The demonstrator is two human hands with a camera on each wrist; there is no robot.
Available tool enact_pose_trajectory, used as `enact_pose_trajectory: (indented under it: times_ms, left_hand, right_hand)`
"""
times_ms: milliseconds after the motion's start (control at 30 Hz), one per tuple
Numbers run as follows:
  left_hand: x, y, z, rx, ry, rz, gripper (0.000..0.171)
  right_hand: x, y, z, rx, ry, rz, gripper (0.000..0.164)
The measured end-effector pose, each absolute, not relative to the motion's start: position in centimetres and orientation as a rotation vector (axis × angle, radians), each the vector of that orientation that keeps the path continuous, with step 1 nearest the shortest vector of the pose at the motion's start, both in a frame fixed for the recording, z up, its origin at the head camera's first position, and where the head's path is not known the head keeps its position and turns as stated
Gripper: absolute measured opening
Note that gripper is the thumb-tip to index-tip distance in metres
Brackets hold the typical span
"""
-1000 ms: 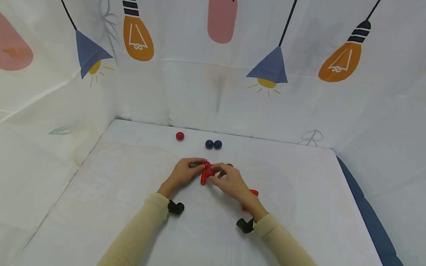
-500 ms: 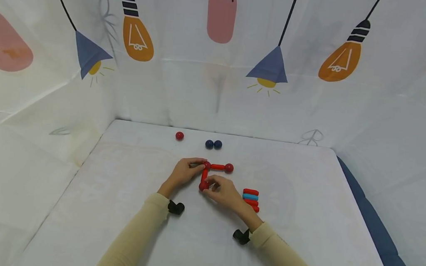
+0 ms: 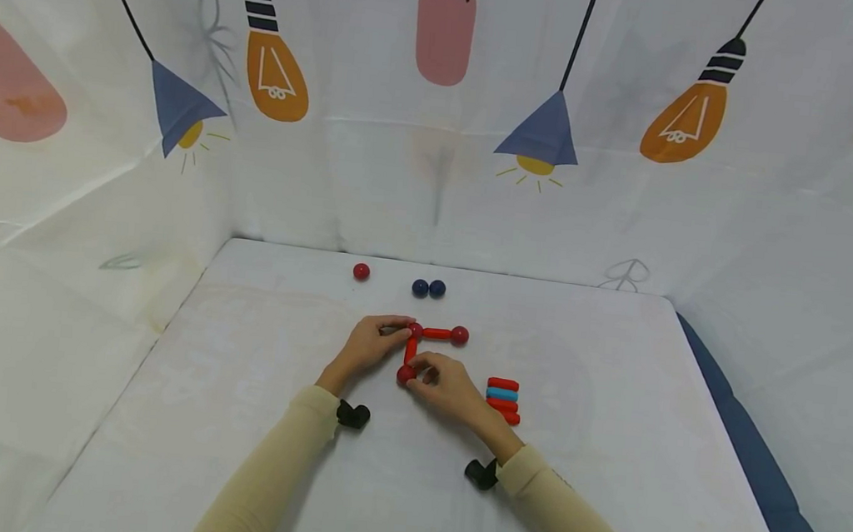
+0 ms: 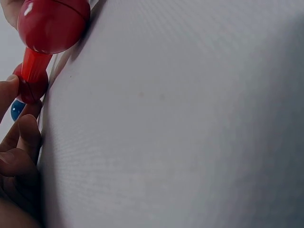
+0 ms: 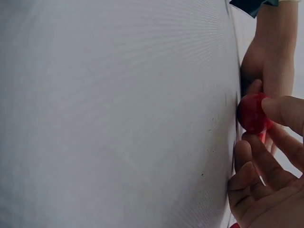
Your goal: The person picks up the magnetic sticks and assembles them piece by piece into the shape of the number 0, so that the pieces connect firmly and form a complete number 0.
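Note:
On the white table lies an L of red balls and red rods. Its corner ball [image 3: 415, 330] is pinched by my left hand [image 3: 371, 343] between thumb and fingers. From that corner a red rod [image 3: 436, 334] runs right to another red ball [image 3: 459, 335]. A second red rod [image 3: 411, 349] comes toward me and ends in the near red ball [image 3: 405, 374]. My right hand [image 3: 447, 384] pinches this near ball, with the thumb on it in the right wrist view. The left wrist view shows the near ball [image 4: 52, 26] joined to its rod [image 4: 35, 64].
Right of my right hand lies a stack of red rods [image 3: 503, 384] with one blue rod [image 3: 502, 394] among them. Toward the back edge sit a loose red ball [image 3: 361, 272] and two dark blue balls [image 3: 428, 288]. A printed white curtain [image 3: 372, 187] hangs behind.
My right hand has come toward me with a red ball, now at the near end of the downward rod. Over the last half second little has moved. My left hand stays at the corner ball.

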State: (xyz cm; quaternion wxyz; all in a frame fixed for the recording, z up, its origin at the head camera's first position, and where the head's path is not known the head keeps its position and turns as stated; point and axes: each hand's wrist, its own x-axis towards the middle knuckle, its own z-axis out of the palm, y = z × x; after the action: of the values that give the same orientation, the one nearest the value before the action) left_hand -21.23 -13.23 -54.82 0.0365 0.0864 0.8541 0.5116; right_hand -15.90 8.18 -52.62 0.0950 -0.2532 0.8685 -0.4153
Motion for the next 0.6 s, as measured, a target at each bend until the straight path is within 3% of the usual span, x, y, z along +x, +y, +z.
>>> enact_pose_trajectory:
  times_ms: [600]
  left_hand:
    - [-21.01,-13.04,-54.80,0.245,2.634,1.570,0.033]
  right_hand:
    - [-15.95,8.27,-52.64,-0.734,2.557,-1.244,0.029]
